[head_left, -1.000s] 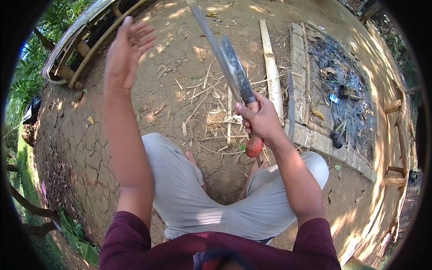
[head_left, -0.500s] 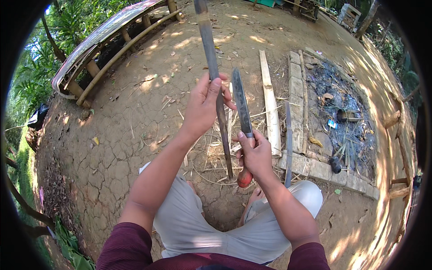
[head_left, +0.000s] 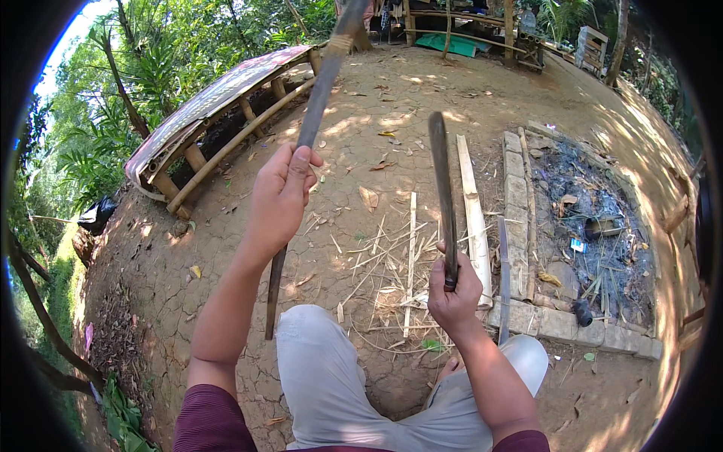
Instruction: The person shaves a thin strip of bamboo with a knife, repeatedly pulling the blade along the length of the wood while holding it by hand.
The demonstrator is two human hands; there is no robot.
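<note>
My left hand [head_left: 280, 192] is wrapped round a long dark wooden stick [head_left: 321, 94] with a pale band near its upper end. The stick slants, its top running out of view and its narrow lower end beside my left knee. In my right hand [head_left: 456, 300] is a large knife [head_left: 442, 173], blade up and turned nearly edge-on. My fingers hide most of its handle. Stick and knife are apart. Between my hands and the ground lie a thin pale bamboo strip [head_left: 410, 264] and several slivers.
A split bamboo length [head_left: 473, 215] lies beside a brick-edged ash pit [head_left: 518, 211] on the right. A long grey flat strip [head_left: 504, 279] stands by my right knee. At the far left is a low bamboo bench [head_left: 218, 90]. Cracked bare earth [head_left: 226, 256] surrounds me.
My hands have moved apart: the left with the stick to the left, the right with the knife to the right. The stick's slant has reversed and the blade has turned. The view has tilted up.
</note>
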